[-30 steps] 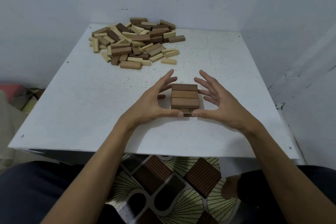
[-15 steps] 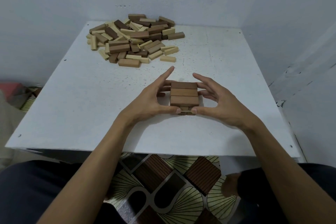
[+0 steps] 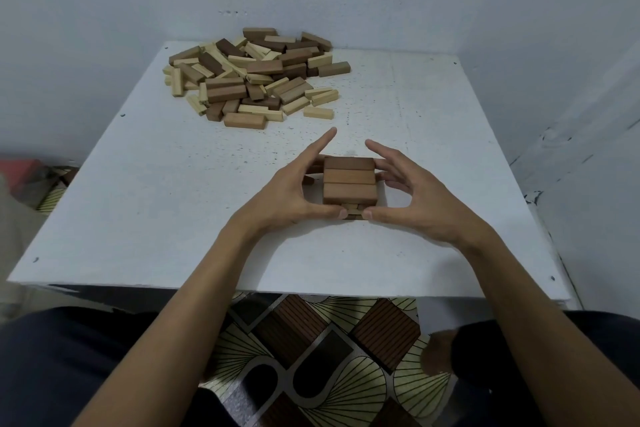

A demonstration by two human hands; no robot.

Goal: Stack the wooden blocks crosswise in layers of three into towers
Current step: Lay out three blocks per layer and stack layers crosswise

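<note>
Short tower of brown wooden blocks (image 3: 349, 184), three across on top, near the front middle of the white square table (image 3: 156, 212). Flanked by left hand (image 3: 291, 198) and right hand (image 3: 415, 198), fingers loosely extended against its sides, thumbs touching the lower layer, gripping nothing. Heap of loose light and dark wooden blocks (image 3: 256, 80) well apart, far left.

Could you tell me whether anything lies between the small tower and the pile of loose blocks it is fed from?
Nothing visible does. Only bare white table separates the tower from the pile of loose blocks at the far left. The left hand and right hand flank the tower, fingers at its sides.
</note>
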